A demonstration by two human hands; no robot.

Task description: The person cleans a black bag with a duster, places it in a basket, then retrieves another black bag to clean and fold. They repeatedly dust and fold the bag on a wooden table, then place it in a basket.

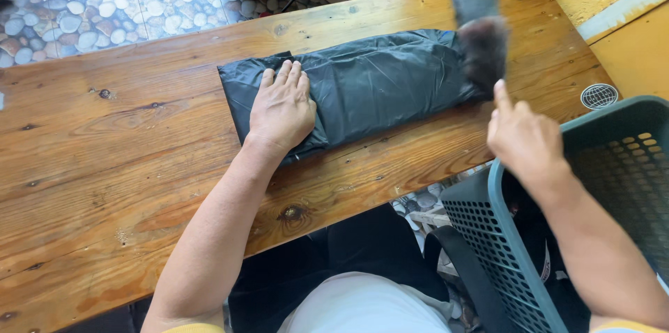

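From the head camera, your left hand (282,106) lies flat, fingers together, on the left end of the folded black garment (369,85) stretched across the wooden table (104,165). Your right hand (523,139) hovers near its furry trim (481,33) (blurred), fingers loosely curled, holding nothing, above the grey-green basket (502,249).
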